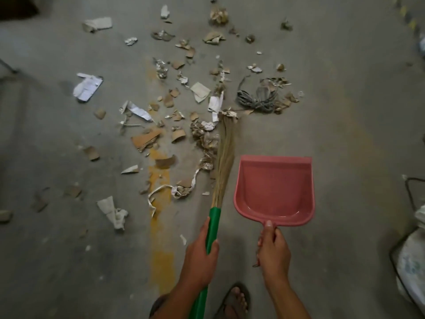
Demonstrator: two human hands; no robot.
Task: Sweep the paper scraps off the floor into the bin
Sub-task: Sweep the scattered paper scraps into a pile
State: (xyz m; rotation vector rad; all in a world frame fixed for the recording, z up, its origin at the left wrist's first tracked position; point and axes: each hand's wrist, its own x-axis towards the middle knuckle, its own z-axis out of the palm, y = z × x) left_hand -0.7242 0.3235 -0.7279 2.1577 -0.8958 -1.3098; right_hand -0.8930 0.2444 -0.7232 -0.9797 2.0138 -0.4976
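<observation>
Many paper scraps [147, 139] lie beyond broom-holding left hand [200, 254].

one broom [224, 157], one dustpan [274, 189], two hands, dozens of paper scraps [147, 139]

Paper scraps [184, 93] lie scattered over the grey concrete floor [345, 88], a loose spread of torn white sheets, brown cardboard bits and crumpled shiny pieces, thickest in the middle and thinning toward the left. The broom [224, 155] has a green handle and a long bundle of straw-coloured bristles; it slants up and slightly right, with the bristle tips resting among scraps beside a tangle of grey cord. The pink dustpan [274, 189] is just right of the bristles, its open mouth facing away from the person and its pan bare inside. No bin can be made out with certainty.
</observation>
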